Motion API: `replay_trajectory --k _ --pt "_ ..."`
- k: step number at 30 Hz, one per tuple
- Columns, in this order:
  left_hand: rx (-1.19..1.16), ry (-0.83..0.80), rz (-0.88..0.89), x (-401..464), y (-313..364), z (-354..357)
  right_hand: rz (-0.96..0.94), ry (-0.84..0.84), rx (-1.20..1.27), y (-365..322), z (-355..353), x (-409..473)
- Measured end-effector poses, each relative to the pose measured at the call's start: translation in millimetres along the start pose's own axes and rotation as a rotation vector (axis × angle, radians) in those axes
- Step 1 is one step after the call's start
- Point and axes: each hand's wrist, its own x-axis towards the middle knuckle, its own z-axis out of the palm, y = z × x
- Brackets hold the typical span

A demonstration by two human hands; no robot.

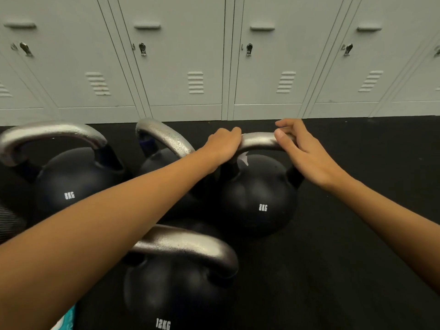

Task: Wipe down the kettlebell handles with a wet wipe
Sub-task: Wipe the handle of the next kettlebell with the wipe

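Note:
A black kettlebell marked 8KG stands on the floor right of centre, its silver handle arching over it. My left hand is curled round the left end of that handle. A white corner of the wet wipe pokes out under the palm, and the rest of it is hidden. My right hand holds the handle's right end, thumb on the near side and fingers over the far side.
Three more kettlebells stand close by: another 8KG at the left, one behind my left forearm with a droplet-covered handle, and a 12KG nearest me. Grey lockers line the back. A teal packet lies at bottom left.

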Motion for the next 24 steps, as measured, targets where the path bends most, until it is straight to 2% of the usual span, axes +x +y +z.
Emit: replay_trajectory --k 7,9,14,20,24 --pt "-0.569 0.001 -0.341 6.7 -5.6 20.2 -0.039 0.043 -0.107 2.5 2.6 -1.1" --pt "-0.653 0.004 -0.433 4.6 -12.7 21.1 -0.039 0.042 -0.107 3.2 2.1 -1.4" --pt "-0.674 0.089 -0.611 21.6 -23.4 15.1 -0.052 0.037 -0.116 3.4 1.8 -2.0" --pt "-0.607 0.091 -0.483 7.6 17.6 2.9 -0.064 0.054 -0.112 3.8 2.4 -2.5" --pt "-0.526 0.004 -0.494 19.7 5.1 1.5 -0.059 0.051 -0.114 4.1 2.7 -2.6"
